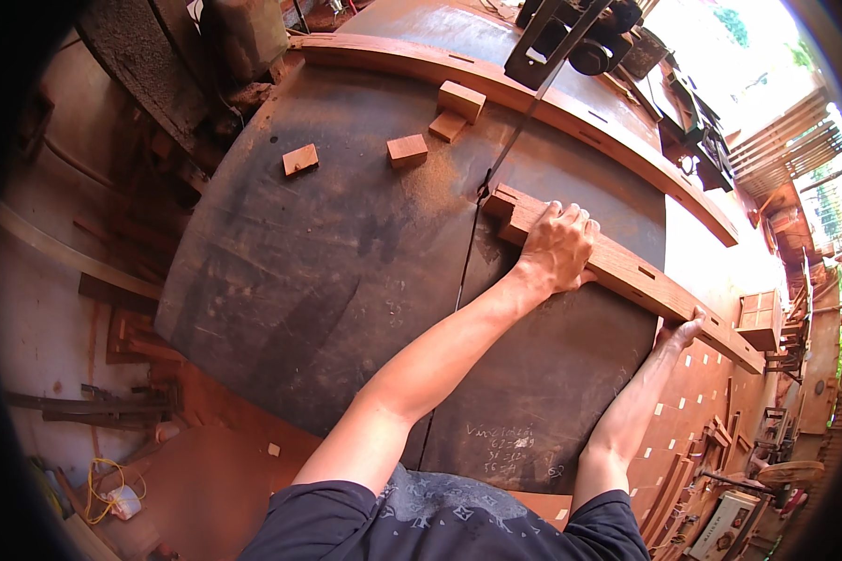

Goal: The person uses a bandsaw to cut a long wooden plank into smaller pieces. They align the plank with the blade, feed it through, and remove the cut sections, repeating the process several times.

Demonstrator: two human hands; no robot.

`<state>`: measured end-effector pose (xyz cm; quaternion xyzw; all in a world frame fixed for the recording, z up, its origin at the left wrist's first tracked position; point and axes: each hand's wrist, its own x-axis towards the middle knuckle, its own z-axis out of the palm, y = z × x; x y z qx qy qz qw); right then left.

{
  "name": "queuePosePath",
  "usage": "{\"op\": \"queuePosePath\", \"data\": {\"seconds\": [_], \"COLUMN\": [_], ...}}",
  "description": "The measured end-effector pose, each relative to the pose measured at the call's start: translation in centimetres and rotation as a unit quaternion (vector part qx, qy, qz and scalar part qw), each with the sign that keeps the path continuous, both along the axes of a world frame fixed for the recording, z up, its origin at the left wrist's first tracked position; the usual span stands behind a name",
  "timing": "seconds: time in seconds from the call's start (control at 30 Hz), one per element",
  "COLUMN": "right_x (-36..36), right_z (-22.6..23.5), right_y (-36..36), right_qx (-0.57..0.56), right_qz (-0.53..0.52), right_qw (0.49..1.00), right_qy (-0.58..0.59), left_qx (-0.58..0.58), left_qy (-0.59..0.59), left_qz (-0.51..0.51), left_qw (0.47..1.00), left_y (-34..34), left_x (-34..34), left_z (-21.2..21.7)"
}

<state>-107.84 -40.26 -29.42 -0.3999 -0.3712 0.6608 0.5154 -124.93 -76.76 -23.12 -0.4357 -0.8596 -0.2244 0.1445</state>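
Note:
A reddish wooden beam [641, 277] with slots cut in its face lies across the right side of a dark metal saw table [327, 252]. Its notched left end is close beside the thin bandsaw blade [518, 134]. My left hand [559, 245] wraps over the beam near that end, fingers curled across the top. Further along, past the table's right edge, my right hand [687, 327] grips the same beam, with part of the hand hidden by it. Small wood offcuts [408, 151] and a patch of sawdust [437, 182] lie on the table left of the blade.
A second long slotted beam [533, 91] lies along the table's far side. The saw's blade guide [571, 51] hangs above the far right. A dark slit runs from the blade toward me. Wooden pieces [669, 496] rest on the floor at right; a yellow cord [112, 486] lies lower left.

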Motion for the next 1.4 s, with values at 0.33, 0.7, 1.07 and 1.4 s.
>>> {"op": "queuePosePath", "data": {"seconds": [0.33,0.7,1.07,1.4], "right_x": [-0.3,0.0,-6.7,-6.6], "right_z": [-0.2,1.1,8.3,8.5], "right_y": [-0.1,-1.9,-25.4,-25.8], "right_qx": [0.001,-0.011,0.553,0.486], "right_qz": [0.006,0.001,0.154,0.186], "right_qw": [1.000,0.998,0.636,0.629], "right_qy": [-0.006,-0.063,-0.515,-0.578], "left_qx": [-0.018,0.001,0.001,0.136], "left_qy": [-0.002,-0.005,0.008,-0.079], "left_qz": [0.007,0.035,0.076,0.247], "left_qw": [1.000,0.999,0.997,0.956], "left_y": [-0.3,-3.2,-8.2,-18.2], "left_x": [0.3,4.1,7.5,-8.6], "left_z": [0.3,0.4,0.5,4.4]}}
